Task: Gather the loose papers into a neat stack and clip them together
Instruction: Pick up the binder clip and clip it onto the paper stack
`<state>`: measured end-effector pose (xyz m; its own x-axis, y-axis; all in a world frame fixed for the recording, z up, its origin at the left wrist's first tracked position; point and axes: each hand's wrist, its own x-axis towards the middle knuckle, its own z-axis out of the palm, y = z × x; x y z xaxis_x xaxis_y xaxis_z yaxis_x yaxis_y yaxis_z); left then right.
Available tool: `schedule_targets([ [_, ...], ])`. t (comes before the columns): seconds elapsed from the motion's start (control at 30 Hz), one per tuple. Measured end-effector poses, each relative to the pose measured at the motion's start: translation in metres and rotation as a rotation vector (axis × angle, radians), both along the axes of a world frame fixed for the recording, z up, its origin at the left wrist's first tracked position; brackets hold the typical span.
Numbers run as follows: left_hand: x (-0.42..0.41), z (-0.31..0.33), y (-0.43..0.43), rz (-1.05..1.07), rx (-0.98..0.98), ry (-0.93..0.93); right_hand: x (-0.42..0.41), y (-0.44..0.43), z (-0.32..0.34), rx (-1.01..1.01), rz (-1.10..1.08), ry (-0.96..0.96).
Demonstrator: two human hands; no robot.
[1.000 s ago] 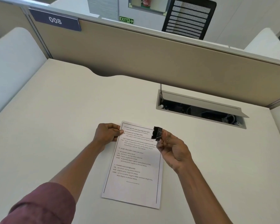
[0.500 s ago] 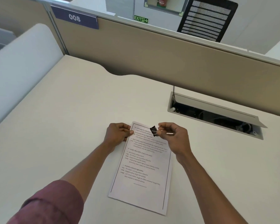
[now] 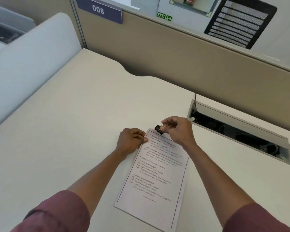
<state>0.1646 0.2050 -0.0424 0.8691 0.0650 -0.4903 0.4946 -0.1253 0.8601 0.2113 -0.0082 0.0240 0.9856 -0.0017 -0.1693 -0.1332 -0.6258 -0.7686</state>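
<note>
- An open-plan office, at a cubicle desk (image 3: 74,131) closed in by tan partition panels (image 3: 174,61)
- A number plate "008" (image 3: 98,10) on the partition
- A cable box (image 3: 238,131) sunk in the desk
- A green exit sign (image 3: 164,16) beyond

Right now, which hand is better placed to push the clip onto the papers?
The right hand. Its fingers already pinch the clip by its wire handles at the top edge of the papers. The left hand is busy pinning the left edge.
</note>
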Motion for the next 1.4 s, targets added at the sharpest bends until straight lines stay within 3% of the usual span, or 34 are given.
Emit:
schedule_targets([
  [0.4,0.0,-0.006,0.0,-0.01,0.007,-0.023,0.016,0.012,0.0,-0.048,0.016,0.01],
  [0.67,0.0,-0.008,0.0,-0.003,0.005,-0.037,0.03,0.018,0.001,-0.099,0.111,0.119],
  [1.4,0.0,-0.006,-0.001,-0.001,0.027,-0.031,0.035,0.002,-0.015,-0.007,0.309,0.294],
])
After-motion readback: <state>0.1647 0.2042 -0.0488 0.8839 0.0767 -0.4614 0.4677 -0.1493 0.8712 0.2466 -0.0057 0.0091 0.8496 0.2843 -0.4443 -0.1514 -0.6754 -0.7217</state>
